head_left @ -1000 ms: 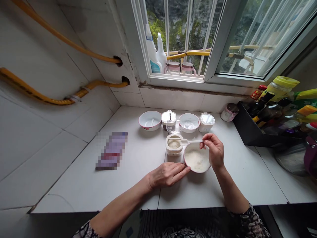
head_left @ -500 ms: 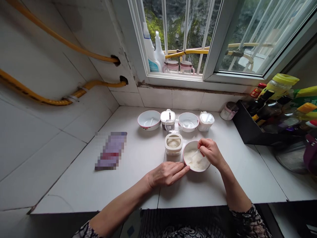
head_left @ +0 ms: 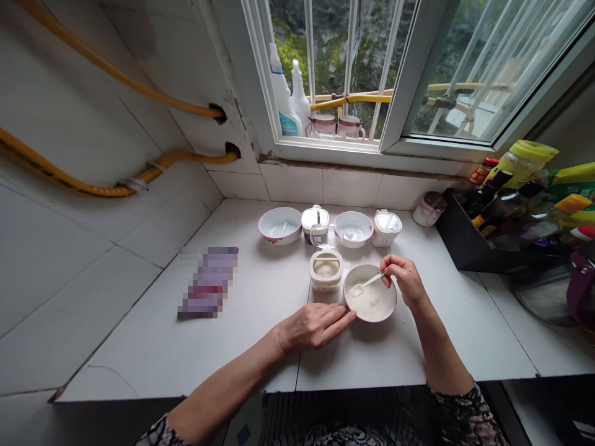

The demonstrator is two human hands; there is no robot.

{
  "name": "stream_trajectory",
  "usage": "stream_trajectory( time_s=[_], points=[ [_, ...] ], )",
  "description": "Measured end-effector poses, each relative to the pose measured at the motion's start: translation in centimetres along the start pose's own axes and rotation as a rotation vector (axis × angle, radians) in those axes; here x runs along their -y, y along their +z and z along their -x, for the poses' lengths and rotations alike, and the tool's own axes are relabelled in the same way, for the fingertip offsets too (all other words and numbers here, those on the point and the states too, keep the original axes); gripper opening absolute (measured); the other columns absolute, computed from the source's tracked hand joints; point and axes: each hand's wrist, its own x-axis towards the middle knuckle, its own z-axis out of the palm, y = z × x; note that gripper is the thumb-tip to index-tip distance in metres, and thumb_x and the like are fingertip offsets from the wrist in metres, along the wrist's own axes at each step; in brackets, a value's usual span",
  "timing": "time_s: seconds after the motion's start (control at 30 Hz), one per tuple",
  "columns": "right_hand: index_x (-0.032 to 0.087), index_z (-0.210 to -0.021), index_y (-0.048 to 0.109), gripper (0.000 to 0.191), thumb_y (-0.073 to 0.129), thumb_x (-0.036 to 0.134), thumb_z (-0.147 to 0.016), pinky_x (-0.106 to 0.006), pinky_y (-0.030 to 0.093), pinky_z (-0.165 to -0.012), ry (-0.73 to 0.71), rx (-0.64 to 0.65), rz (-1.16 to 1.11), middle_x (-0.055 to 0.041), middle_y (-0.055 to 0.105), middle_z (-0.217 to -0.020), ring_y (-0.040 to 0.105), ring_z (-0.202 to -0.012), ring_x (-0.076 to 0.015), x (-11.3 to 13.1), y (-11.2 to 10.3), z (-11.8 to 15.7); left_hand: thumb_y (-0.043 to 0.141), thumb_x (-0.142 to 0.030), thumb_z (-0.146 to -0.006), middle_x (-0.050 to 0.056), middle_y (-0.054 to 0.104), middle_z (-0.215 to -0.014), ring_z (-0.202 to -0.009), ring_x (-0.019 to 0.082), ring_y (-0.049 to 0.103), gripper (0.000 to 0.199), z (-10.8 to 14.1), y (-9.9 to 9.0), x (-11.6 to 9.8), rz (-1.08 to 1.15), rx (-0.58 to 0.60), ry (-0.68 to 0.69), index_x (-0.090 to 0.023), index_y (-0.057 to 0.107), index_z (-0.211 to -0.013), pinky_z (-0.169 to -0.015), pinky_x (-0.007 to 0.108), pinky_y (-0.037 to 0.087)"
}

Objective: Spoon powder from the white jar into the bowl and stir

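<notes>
Right hand point(head_left: 403, 282) pinches a white plastic spoon point(head_left: 372, 280), its scoop newly lifted over powder point(head_left: 372, 306) in a white bowl point(head_left: 364, 266); left fingers point(head_left: 337, 321) lie open against the rim.

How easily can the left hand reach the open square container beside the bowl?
Probably easily: the left hand rests close to the open square container with nothing between them; the bowl sits to its right.
</notes>
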Motion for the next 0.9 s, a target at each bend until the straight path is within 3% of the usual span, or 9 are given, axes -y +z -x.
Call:
stream_trajectory(
  time_s=[0.3, 0.47, 0.6, 0.77, 0.83, 0.9],
  points=[
    [0.019, -0.058, 0.059, 0.006, 0.053, 0.021, -0.059, -0.029, 0.035, -0.055, -0.016, -0.052, -0.078, 0.0043, 0.047, -0.037, 0.042, -0.044, -0.0120, -0.4, -0.8, -0.7, 0.046, -0.002, -0.093, 0.013, 0.071, -0.091, -0.081, 0.018, 0.072, 0.030, 0.2, 0.1, -0.1, 0.012, 0.024, -0.005, 0.001, 0.054, -0.122, -0.067, 0.028, 0.064],
    [0.020, -0.067, 0.057, 0.004, 0.054, 0.022, -0.066, -0.028, 0.036, -0.053, -0.119, -0.096, -0.111, 0.0042, 0.050, -0.043, 0.043, -0.046, -0.0130, 0.1, 1.0, -0.6, 0.043, -0.003, -0.095, 0.012, 0.072, -0.092, -0.082, 0.017, 0.072, 0.032, 0.3, 0.0, -0.1, 0.000, 0.042, -0.011, -0.002, 0.053, -0.125, -0.068, 0.027, 0.064],
    [0.022, -0.081, 0.057, 0.005, 0.052, 0.023, -0.081, -0.032, 0.044, -0.062, -0.409, -0.126, 0.085, 0.0015, 0.060, -0.060, 0.055, -0.059, -0.0169, 0.3, 3.1, 0.5, 0.044, -0.004, -0.095, 0.013, 0.073, -0.093, -0.081, 0.018, 0.072, 0.030, 0.3, 0.0, 0.0, 0.001, 0.044, -0.011, -0.002, 0.054, -0.123, -0.067, 0.027, 0.064],
    [0.023, -0.087, 0.056, 0.015, 0.048, 0.010, -0.086, -0.043, 0.041, -0.092, -1.038, -0.048, 0.651, 0.0014, 0.063, -0.068, 0.058, -0.066, -0.0170, -0.1, 3.7, 1.3, 0.043, -0.003, -0.094, 0.013, 0.073, -0.092, -0.082, 0.019, 0.072, 0.031, 0.2, 0.1, -0.1, -0.010, 0.028, -0.010, -0.002, 0.055, -0.123, -0.066, 0.027, 0.064],
    [0.023, -0.090, 0.055, 0.020, 0.047, 0.006, -0.085, -0.044, 0.040, -0.095, -1.164, -0.039, 0.749, 0.0021, 0.064, -0.068, 0.058, -0.064, -0.0163, -0.1, 3.5, 1.4, 0.044, -0.002, -0.094, 0.014, 0.073, -0.091, -0.081, 0.020, 0.072, 0.031, 0.2, 0.1, -0.1, -0.002, 0.022, -0.005, 0.000, 0.054, -0.122, -0.066, 0.028, 0.064],
    [0.024, -0.091, 0.055, 0.021, 0.047, 0.005, -0.084, -0.044, 0.039, -0.095, -1.193, -0.069, 0.762, 0.0022, 0.064, -0.069, 0.058, -0.064, -0.0164, 0.0, 3.4, 1.5, 0.044, -0.003, -0.094, 0.014, 0.073, -0.092, -0.082, 0.019, 0.072, 0.032, 0.3, 0.1, -0.1, -0.002, 0.031, -0.009, -0.001, 0.053, -0.125, -0.066, 0.028, 0.064]
  ],
)
